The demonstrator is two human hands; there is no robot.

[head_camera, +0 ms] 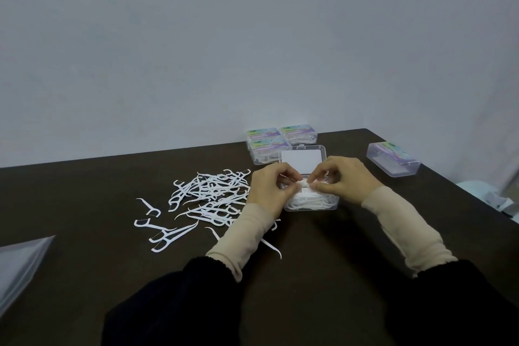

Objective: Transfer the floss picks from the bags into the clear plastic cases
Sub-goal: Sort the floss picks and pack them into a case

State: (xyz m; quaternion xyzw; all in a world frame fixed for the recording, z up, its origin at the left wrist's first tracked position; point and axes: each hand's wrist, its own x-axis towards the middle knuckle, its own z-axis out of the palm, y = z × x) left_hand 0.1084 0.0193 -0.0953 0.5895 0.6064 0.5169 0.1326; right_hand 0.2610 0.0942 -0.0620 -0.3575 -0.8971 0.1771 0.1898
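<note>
both hands [309, 181] pinch thin white floss picks [304, 187] over the clear case [311, 203].

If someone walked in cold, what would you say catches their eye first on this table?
Most striking is the loose pile of white floss picks scattered on the dark table, left of centre. Just right of it, the left hand and right hand pinch picks together over the open clear case. Behind them, filled cases cluster by the wall.

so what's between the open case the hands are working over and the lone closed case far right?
Head view: only bare dark table lies between the open case and the closed case; the right hand overlaps the open case's near end.
</note>
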